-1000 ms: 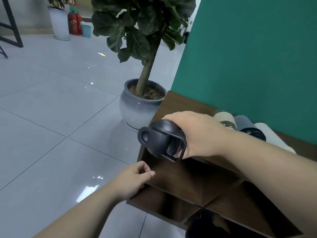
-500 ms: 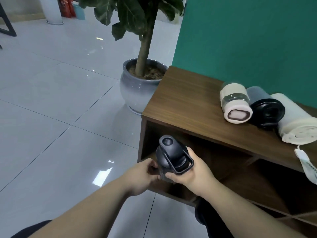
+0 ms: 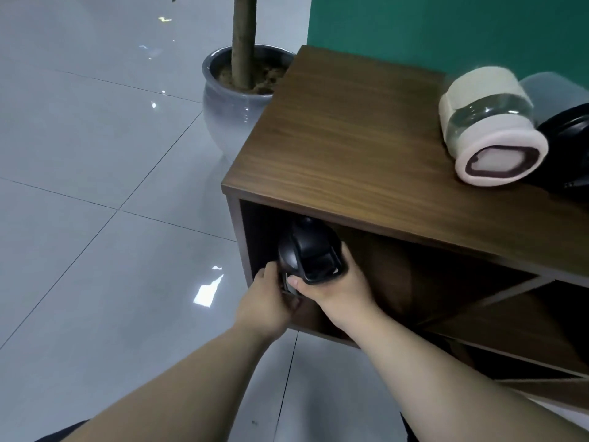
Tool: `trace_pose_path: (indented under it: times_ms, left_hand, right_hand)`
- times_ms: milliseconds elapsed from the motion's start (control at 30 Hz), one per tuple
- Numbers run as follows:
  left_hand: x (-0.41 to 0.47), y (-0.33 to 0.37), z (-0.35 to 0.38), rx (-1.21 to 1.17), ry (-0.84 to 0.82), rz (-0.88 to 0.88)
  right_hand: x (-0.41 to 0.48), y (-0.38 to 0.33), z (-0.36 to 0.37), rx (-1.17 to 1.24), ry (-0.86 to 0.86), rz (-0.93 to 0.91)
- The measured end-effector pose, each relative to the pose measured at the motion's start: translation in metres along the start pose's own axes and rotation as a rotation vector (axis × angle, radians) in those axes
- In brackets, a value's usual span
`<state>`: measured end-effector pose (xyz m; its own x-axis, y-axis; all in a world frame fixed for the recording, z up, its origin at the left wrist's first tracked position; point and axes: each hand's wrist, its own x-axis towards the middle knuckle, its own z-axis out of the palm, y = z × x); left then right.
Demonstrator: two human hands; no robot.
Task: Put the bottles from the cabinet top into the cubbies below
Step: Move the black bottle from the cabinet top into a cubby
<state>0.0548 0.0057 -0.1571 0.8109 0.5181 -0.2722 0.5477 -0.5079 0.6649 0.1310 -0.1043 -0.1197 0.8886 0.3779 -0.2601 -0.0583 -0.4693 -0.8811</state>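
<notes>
1. Since a second ago the black bottle (image 3: 310, 253) has come off the cabinet top (image 3: 344, 135) and gone down into the leftmost cubby (image 3: 376, 275), lid end toward the camera. Half a second back it was only at the cubby mouth; now its top sits under the front edge of the top board.
2. Right hand (image 3: 338, 290) is wrapped around the bottle from the 4 o'clock side, fingers curled on the body just below the lid's carry loop. So yeah, clamped on it.
3. Left hand (image 3: 271, 301) comes in from 8 o'clock, fingers bent and touching the bottle's lower part beside the right thumb. Looks like it's steadying the thing, though how firm that hold is I can't really tell.
4. Bottle is tilted, not upright. Whether its base is touching the cubby floor is hidden behind the hands.
5. Up at 2 o'clock on the cabinet top, a cream and pink bottle (image 3: 490, 129) lies on its side, cap end facing forward.
6. Right next to it, touching, is another black-lidded bottle (image 3: 567, 145), cut off by the frame edge.
7. At 12 o'clock, a grey plant pot (image 3: 232, 113) stands on the tile floor (image 3: 95, 186) just beside the cabinet's left end, against the green wall (image 3: 446, 27).
</notes>
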Motion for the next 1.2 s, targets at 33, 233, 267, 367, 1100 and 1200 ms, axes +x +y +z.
trace_pose_path:
  times_ms: [33, 233, 267, 367, 1100, 1200]
  left_hand:
    - [0.003, -0.002, 0.003, 0.000, 0.019, -0.004]
    - [0.016, -0.006, 0.013, -0.026, 0.071, -0.041]
    - [0.017, -0.008, 0.015, -0.035, 0.079, -0.052]
    - [0.020, -0.010, 0.019, -0.038, 0.088, -0.079]
    - [0.024, -0.018, 0.031, -0.061, 0.122, -0.110]
    - [0.024, -0.017, 0.030, -0.071, 0.118, -0.128]
  right_hand:
    - [0.002, 0.001, 0.003, 0.010, 0.001, -0.001]
    - [0.016, 0.015, 0.007, 0.058, 0.010, -0.019]
    - [0.019, 0.017, 0.007, 0.063, 0.003, -0.027]
    - [0.023, 0.022, 0.008, 0.073, 0.015, -0.048]
    - [0.019, 0.026, 0.033, -0.130, 0.187, 0.091]
    - [0.018, 0.024, 0.039, -0.170, 0.233, 0.101]
